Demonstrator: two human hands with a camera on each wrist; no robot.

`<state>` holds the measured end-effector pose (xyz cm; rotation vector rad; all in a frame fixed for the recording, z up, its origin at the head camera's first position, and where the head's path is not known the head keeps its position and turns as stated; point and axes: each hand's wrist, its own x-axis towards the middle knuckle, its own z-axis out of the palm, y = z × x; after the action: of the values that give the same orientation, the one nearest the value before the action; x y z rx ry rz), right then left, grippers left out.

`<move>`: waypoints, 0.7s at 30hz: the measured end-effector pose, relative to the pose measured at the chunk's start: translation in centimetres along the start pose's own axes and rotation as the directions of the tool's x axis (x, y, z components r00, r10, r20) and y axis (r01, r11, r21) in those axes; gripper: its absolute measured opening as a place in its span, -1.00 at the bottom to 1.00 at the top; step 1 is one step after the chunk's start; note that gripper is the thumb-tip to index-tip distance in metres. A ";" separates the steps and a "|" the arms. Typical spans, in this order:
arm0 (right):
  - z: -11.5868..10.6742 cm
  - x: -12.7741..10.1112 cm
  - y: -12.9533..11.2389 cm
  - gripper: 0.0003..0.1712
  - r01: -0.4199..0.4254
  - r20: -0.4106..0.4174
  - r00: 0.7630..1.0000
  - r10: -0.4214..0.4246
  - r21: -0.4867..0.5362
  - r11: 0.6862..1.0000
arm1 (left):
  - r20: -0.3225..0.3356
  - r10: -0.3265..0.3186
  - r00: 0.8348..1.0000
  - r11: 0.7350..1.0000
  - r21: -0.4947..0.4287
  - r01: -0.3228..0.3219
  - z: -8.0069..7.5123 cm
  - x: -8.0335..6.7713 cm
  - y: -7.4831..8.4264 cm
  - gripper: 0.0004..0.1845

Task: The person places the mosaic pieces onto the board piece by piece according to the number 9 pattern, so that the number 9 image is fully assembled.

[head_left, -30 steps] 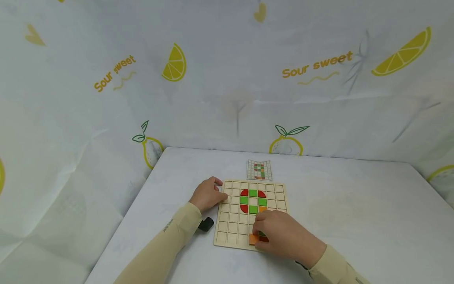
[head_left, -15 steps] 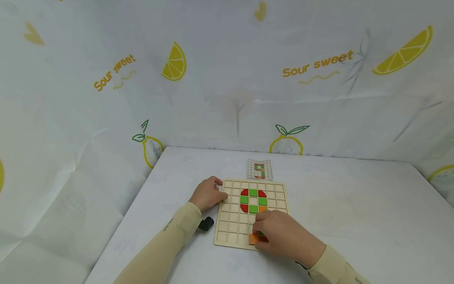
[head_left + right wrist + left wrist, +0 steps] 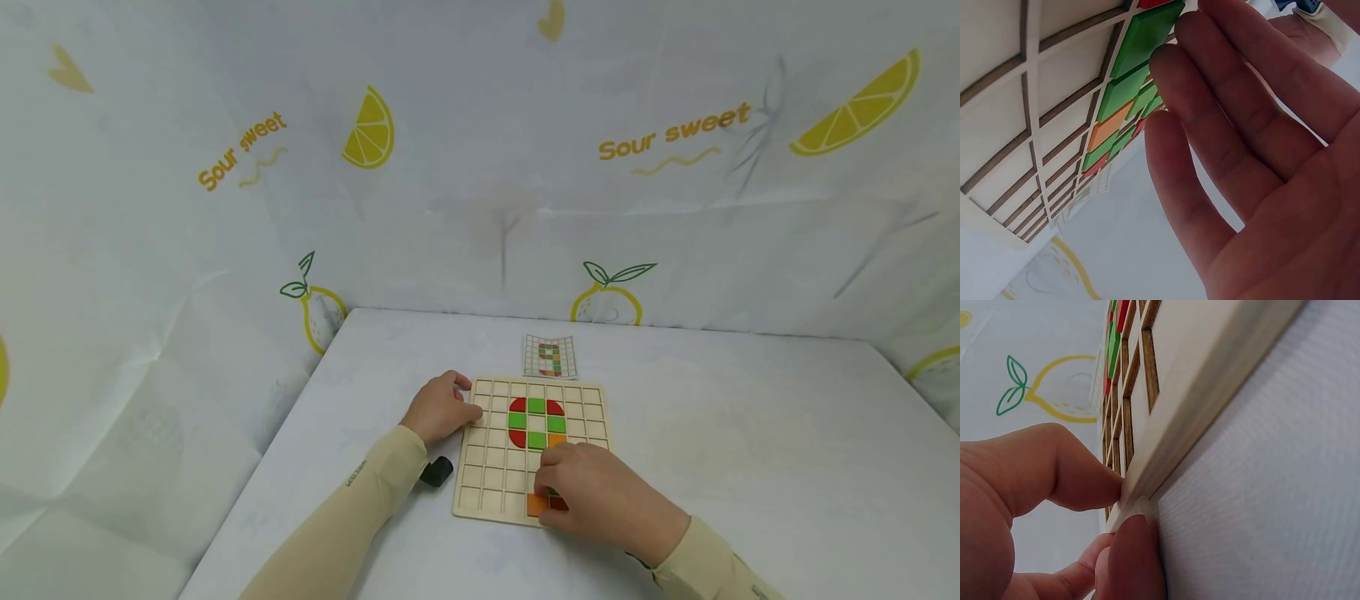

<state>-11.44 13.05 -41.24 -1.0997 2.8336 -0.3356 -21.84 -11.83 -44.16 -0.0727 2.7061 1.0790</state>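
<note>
A pale wooden grid board [image 3: 480,479] lies on the table with red, green and orange tiles set in some cells. My left hand [image 3: 438,408] grips its left edge; in the left wrist view the thumb [image 3: 1085,475] lies on the upper rim and a fingertip [image 3: 1132,550] on the side. Over the board's lower right is my right hand [image 3: 600,496]. Its thumb and index finger are bent around an orange tile [image 3: 536,505] in the bottom row, beside a dark red tile [image 3: 558,504]. The right wrist view shows the other fingers over green tiles [image 3: 1144,40]; the pinching fingertips are out of that frame.
Just behind the board lies a small card [image 3: 550,358] printed with a coloured grid pattern. A black object [image 3: 437,472] sits by the left sleeve. White cloth with lemon prints [image 3: 367,129] hangs behind the white table [image 3: 720,433].
Both hands, the board and the tiles keep their places. Only the head view has shifted very slightly.
</note>
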 end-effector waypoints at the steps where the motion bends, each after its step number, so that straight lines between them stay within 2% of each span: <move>1: 0.0 0.0 0.0 -0.85 -0.001 0.001 1.000 0.001 -0.002 1.000 | 0.000 0.000 1.000 1.000 0.002 0.000 0.0 0.0 0.0 -0.52; 21: 0.2 0.1 0.2 -0.85 0.024 -0.028 0.999 -0.025 -0.014 1.000 | -0.001 0.004 1.000 1.000 0.006 -0.004 -0.1 -0.2 0.1 -0.51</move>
<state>-11.55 13.09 -41.46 -1.1423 2.8530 -0.3367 -21.65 -11.84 -44.03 -0.0671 2.7117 1.0715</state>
